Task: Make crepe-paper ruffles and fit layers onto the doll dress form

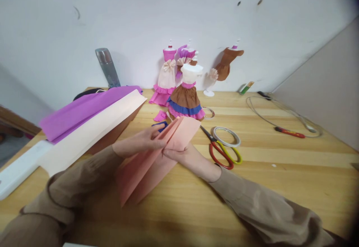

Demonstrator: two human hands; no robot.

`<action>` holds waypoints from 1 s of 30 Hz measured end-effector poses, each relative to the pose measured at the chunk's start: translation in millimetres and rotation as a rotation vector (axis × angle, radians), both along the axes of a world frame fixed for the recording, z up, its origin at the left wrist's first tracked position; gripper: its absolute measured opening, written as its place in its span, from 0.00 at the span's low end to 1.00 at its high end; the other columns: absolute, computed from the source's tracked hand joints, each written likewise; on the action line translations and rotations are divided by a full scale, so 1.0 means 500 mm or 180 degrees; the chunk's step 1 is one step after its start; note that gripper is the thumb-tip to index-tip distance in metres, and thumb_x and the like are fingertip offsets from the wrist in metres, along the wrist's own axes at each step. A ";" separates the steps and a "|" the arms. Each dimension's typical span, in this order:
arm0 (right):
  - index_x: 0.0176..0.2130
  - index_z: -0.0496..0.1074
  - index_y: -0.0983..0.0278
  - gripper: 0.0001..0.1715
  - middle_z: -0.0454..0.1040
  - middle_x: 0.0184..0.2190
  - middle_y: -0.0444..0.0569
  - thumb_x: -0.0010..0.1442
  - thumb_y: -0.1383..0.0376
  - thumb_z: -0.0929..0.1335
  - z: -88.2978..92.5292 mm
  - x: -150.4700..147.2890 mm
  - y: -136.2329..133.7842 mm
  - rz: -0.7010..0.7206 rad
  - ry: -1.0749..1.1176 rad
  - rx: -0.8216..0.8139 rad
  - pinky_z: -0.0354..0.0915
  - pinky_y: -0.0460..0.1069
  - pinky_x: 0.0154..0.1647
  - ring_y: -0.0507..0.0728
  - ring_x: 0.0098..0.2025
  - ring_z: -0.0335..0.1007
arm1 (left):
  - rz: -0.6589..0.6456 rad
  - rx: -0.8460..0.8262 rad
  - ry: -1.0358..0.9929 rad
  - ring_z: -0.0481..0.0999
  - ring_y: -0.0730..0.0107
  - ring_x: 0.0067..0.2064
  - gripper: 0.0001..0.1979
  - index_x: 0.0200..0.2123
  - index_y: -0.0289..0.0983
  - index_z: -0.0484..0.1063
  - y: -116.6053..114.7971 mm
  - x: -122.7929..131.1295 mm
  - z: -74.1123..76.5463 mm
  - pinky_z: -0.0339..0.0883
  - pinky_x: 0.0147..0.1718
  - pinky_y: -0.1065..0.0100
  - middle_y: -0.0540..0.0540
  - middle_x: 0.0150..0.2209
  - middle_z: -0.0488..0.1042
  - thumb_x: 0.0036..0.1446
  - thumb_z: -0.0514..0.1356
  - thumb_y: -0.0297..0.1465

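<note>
A folded sheet of salmon-pink crepe paper (157, 168) is held in the air over the front of the wooden table. My left hand (141, 140) grips its upper left edge, with the fingers reaching over the fold. My right hand (183, 153) pinches the sheet lower on the right, thumb on the near side and the other fingers hidden behind the paper. Just right of my right hand lie scissors (223, 151) with red and yellow handles, next to a roll of white tape (226, 136). Beyond the paper are a dark blue scrap (160, 126) and a pink scrap (160, 116).
Small dress forms in paper outfits, including a brown, blue and pink skirt (186, 99), stand by the wall. Purple paper (89, 108) and cream paper (98, 129) lie left. A flask (108, 67), a glue stick (246, 88) and a cable with a red-handled tool (290, 132) stand or lie farther back.
</note>
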State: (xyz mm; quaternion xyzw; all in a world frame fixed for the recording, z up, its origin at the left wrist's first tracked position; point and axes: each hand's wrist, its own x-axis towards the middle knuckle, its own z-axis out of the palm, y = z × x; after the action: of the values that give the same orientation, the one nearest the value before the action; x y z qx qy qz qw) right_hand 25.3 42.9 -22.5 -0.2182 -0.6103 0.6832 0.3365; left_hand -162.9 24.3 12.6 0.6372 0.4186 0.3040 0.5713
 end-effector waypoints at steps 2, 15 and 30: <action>0.49 0.74 0.62 0.25 0.76 0.52 0.53 0.52 0.57 0.74 0.006 0.000 -0.007 0.0024 -0.0087 0.0090 0.66 0.61 0.59 0.64 0.55 0.72 | -0.0184 -0.0047 0.0065 0.69 0.47 0.58 0.33 0.58 0.36 0.66 -0.014 0.027 0.008 0.62 0.57 0.52 0.38 0.58 0.70 0.49 0.68 0.37; 0.46 0.76 0.64 0.22 0.80 0.46 0.53 0.52 0.57 0.74 0.069 0.044 -0.001 -0.0356 -0.0560 -0.0268 0.71 0.61 0.52 0.66 0.51 0.75 | 0.0339 -0.0996 -0.1522 0.77 0.49 0.49 0.27 0.53 0.33 0.72 -0.023 0.021 -0.009 0.70 0.49 0.55 0.34 0.51 0.76 0.48 0.69 0.32; 0.41 0.76 0.64 0.23 0.81 0.39 0.52 0.46 0.58 0.77 0.053 0.048 0.042 -0.0306 -0.0291 -0.0666 0.71 0.59 0.48 0.62 0.41 0.78 | 0.0947 -0.1220 -0.1746 0.77 0.45 0.48 0.21 0.46 0.31 0.77 -0.020 0.027 -0.017 0.70 0.48 0.51 0.34 0.46 0.79 0.46 0.68 0.29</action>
State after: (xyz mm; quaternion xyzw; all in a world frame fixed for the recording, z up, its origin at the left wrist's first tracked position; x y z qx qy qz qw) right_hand 49.1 63.7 4.0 -0.3122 -0.5392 0.7155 0.3161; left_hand -149.4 14.1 3.9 0.3455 0.3872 0.4594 0.7209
